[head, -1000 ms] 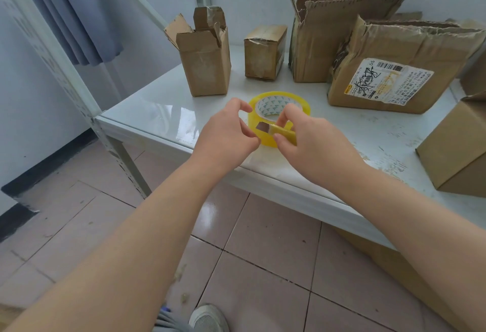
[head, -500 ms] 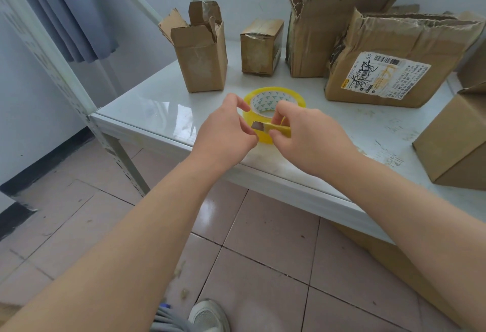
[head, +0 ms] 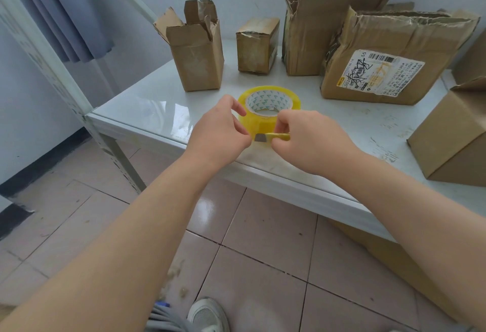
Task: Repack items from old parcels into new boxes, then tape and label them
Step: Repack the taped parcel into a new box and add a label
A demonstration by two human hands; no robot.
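- The bare left forearm (head: 136,226) and bare right forearm (head: 394,200) stretch forward, converging.
- The left hand (head: 218,131) curls its fingers, index raised; whether it grips anything is hidden.
- The right hand (head: 310,139) pinches a slim yellow plastic cutter with a grey blade (head: 271,137).

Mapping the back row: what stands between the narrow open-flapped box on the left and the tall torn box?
A small closed cardboard box stands there; the head view shows it.

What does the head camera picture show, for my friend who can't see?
A right hand holds a small yellow knife, blade out, beside the left hand, in front of a yellow tape roll on a white table with worn cardboard boxes behind.
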